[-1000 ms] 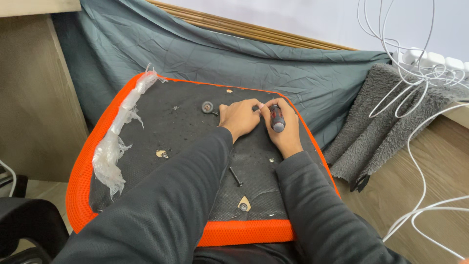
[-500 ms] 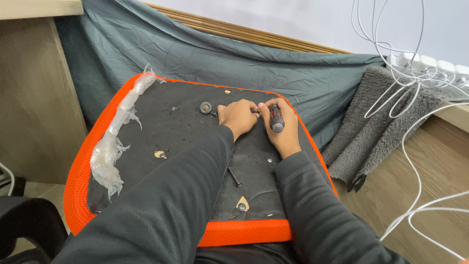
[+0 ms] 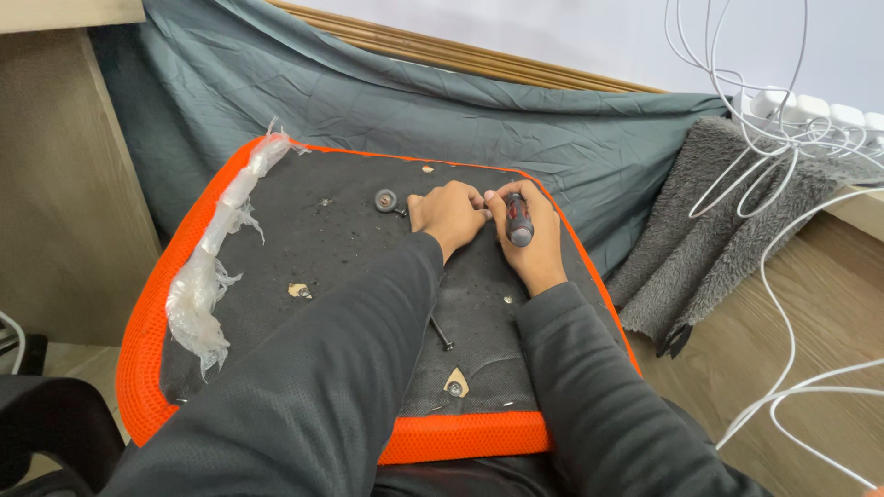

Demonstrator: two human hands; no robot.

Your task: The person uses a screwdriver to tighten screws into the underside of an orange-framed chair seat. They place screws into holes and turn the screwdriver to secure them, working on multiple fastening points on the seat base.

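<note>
Here, right hand [image 3: 532, 241] closed around a dark screwdriver [image 3: 517, 219] with red bands, tip aimed at the far edge of the upturned orange seat cushion [image 3: 276, 442]. Left hand [image 3: 448, 214] curled just beside, fingertips pinched at the tip, on what cannot be told. Nearby on the black underside: a washered bolt [image 3: 387, 201], unfitted; a loose bolt [image 3: 441, 333] nearer the body. Torn plastic wrap [image 3: 214, 276] along the left rim. Fastening apparently under way, with bolts left to fit.
</note>
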